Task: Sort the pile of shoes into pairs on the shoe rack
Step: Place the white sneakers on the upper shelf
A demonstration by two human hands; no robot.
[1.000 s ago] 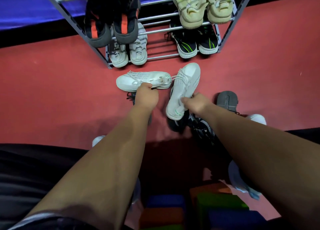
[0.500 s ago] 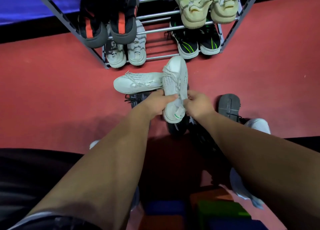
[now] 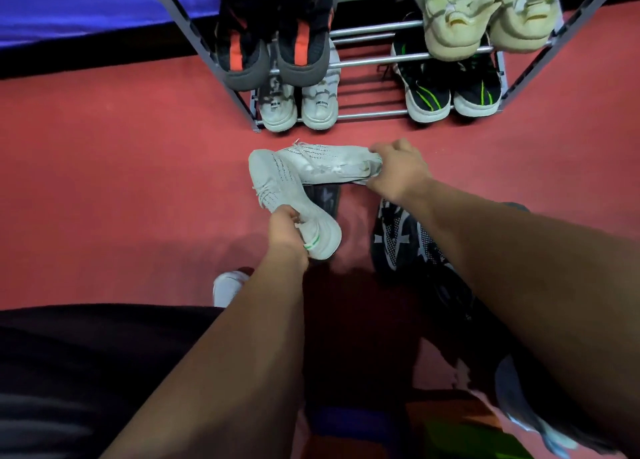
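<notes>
Two matching white knit sneakers are lifted just above the red floor in front of the shoe rack (image 3: 370, 114). My left hand (image 3: 285, 231) grips the heel of one white sneaker (image 3: 277, 185), whose toe points up and left. My right hand (image 3: 398, 171) holds the heel end of the other white sneaker (image 3: 325, 162), which lies sideways with its toe to the left. The two toes cross near each other. The rack holds a black-and-orange pair (image 3: 273, 43), a white pair (image 3: 299, 105), a black-and-green pair (image 3: 450, 91) and a cream pair (image 3: 485, 11).
Black patterned sneakers (image 3: 394, 240) lie on the floor under my right forearm, and a dark shoe (image 3: 323, 199) sits beneath the white ones. A white shoe toe (image 3: 228, 285) shows by my left arm. Coloured blocks (image 3: 460, 431) lie at the bottom edge.
My left hand took over the upright white sneaker and swung it left. My right hand let it go, reached forward and took the sideways sneaker by its heel.
</notes>
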